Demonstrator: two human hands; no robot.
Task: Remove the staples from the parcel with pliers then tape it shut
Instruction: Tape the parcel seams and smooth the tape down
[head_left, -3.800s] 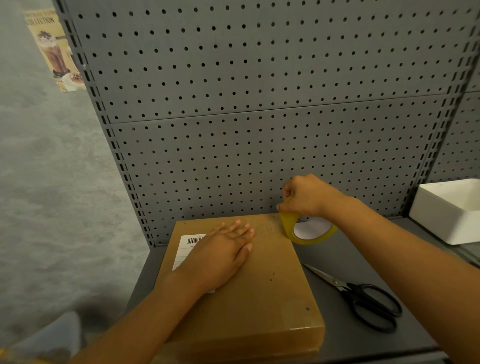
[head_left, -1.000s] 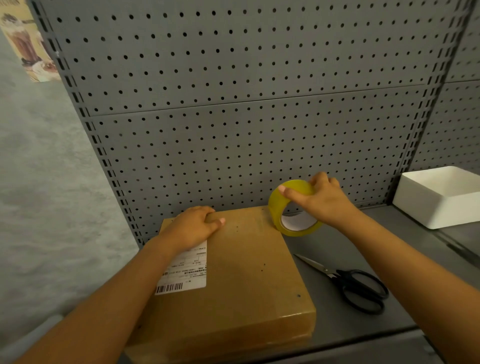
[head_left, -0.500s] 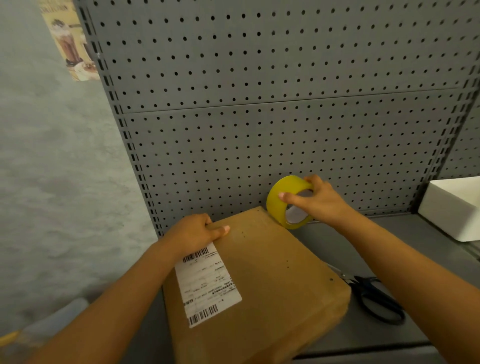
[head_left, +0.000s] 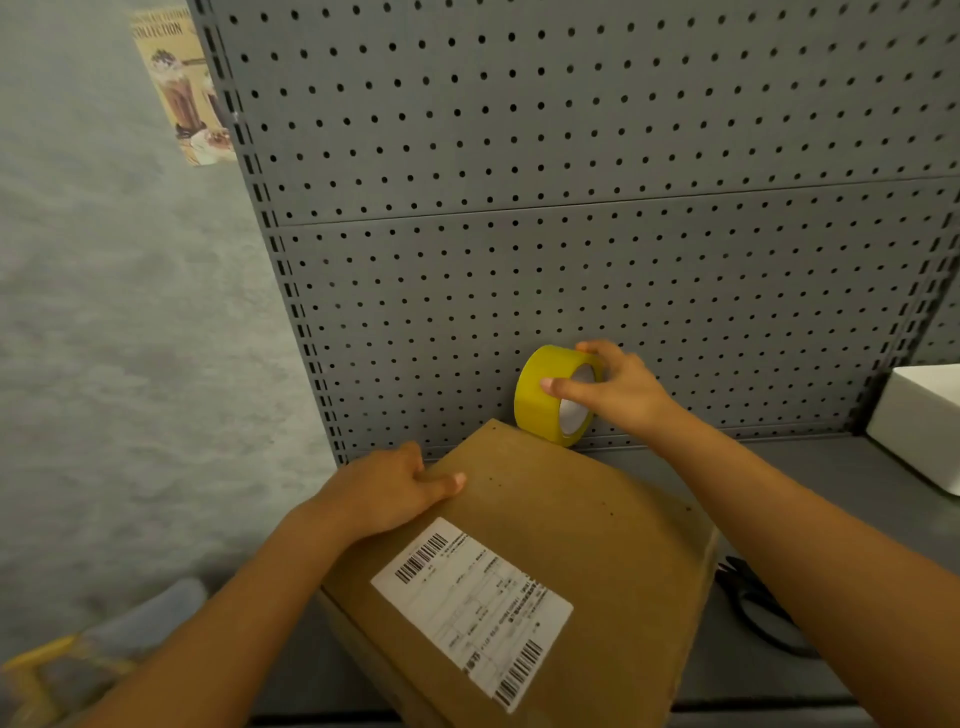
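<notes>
A brown cardboard parcel (head_left: 561, 530) with a white shipping label (head_left: 470, 605) lies turned at an angle on the grey shelf (head_left: 810, 478). My left hand (head_left: 387, 491) grips its far left edge, thumb on top. My right hand (head_left: 615, 392) holds a yellow roll of tape (head_left: 543, 397) upright just above the parcel's far corner, in front of the pegboard. No pliers are in view.
Black scissors (head_left: 753, 605) lie on the shelf right of the parcel, partly hidden by my right forearm. A white box (head_left: 919, 426) stands at the far right. The grey pegboard (head_left: 571, 208) closes off the back. The floor lies to the left.
The parcel has been rotated, its label swinging toward me and its near end now overhanging the shelf's front. My left hand went from flat on top to gripping the edge; the tape roll stays near the far corner.
</notes>
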